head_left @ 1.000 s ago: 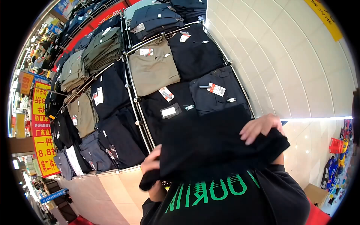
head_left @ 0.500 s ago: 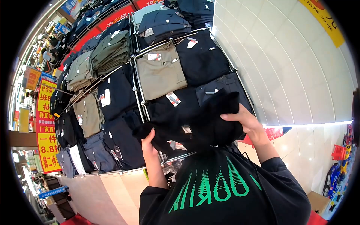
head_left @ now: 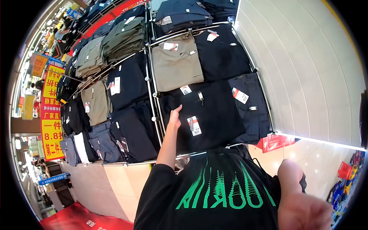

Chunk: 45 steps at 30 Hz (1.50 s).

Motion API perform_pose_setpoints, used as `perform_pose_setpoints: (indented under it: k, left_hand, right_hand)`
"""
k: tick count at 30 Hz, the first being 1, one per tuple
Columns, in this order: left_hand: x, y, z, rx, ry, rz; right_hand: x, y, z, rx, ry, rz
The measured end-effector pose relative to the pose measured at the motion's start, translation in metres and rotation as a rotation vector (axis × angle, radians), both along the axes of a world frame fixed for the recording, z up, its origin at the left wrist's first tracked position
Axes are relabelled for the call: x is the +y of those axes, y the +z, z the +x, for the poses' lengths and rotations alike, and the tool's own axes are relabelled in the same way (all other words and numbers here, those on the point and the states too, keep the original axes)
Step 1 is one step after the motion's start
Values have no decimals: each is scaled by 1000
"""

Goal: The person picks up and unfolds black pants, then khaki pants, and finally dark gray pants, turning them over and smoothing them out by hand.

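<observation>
Folded black trousers (head_left: 218, 119) lie flat in the front compartment of the rack, with a white-and-red tag on top. My left hand (head_left: 175, 117) is at their left edge, thumb over the cloth and the other fingers mostly out of sight. Close to the camera at lower right is my right hand (head_left: 304, 211), away from the trousers and smeared by motion, so its fingers do not show clearly. Grey-blue folded trousers (head_left: 251, 103) sit just right of the black pair. Khaki trousers (head_left: 178, 65) and another black pair (head_left: 222, 51) lie in the compartment behind.
Metal rails (head_left: 153, 96) divide the rack. More folded trousers (head_left: 132, 134) fill the compartments to the left. A white panel (head_left: 299, 73) stands along the right side. A red-and-yellow sign (head_left: 52, 115) hangs at far left; a red mat (head_left: 76, 218) lies below.
The black trousers, held up between both hands before, now lie flat on the rack. My right hand has let go and swung back toward the lower right. My left hand stays at their left edge.
</observation>
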<state>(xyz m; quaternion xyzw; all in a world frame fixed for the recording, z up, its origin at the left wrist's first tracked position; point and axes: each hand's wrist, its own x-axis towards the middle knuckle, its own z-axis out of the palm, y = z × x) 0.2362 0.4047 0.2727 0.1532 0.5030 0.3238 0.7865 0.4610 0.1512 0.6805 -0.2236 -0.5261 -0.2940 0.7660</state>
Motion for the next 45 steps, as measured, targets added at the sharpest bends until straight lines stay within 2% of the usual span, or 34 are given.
perform_pose_setpoints:
  k: [4,7,10,13,14,17,19,21,28,30,31,33,35,39,41,43,44,45]
  left_hand:
    - [-3,20,2,-42,-42,-45]
    - [-8,16,-2,-83,-28,-50]
    - [-7,8,-4,-85,-54,-9]
    - [-8,16,-2,-84,-55,-25]
    - [-9,21,-1,-79,-53,-42]
    - [-9,13,-3,-123,-47,-30]
    - [-7,11,-4,-100,-37,-36]
    - [-8,14,-2,-83,-39,-34]
    - [-6,9,-6,-119,-36,-39]
    - [-8,7,1,-125,-40,-34]
    - [-8,6,3,-129,-43,-34]
    - [-5,6,-3,-117,-38,-27]
    - [-5,8,-5,-74,-23,19]
    - [-11,24,9,40,-9,159]
    - [-14,19,12,158,11,250]
    - [-25,50,26,220,-4,420]
    - [-32,58,29,232,-22,467]
    - [-39,67,32,244,-42,515]
  right_hand:
    - [29,17,-16,-151,458,19]
    - [43,15,-12,-240,694,197]
    - [45,17,-17,-159,618,162]
    - [59,17,-12,-248,854,230]
    - [44,17,-8,-199,391,73]
    - [46,23,-5,-234,17,-10]
    - [34,31,12,-370,139,-103]
    - [30,32,17,-414,166,-147]
    - [25,35,25,-475,-86,-103]
    - [19,36,27,-469,-23,-127]
    - [19,33,27,-444,72,-117]
    - [24,28,24,-378,63,-43]
    - [44,26,14,-308,-156,69]
    - [49,-10,28,-106,50,177]
    - [45,-56,50,-93,-42,-283]
    - [80,-117,68,-94,-59,-872]
    - [111,-152,61,246,113,-843]
    - [122,-191,66,575,263,-1048]
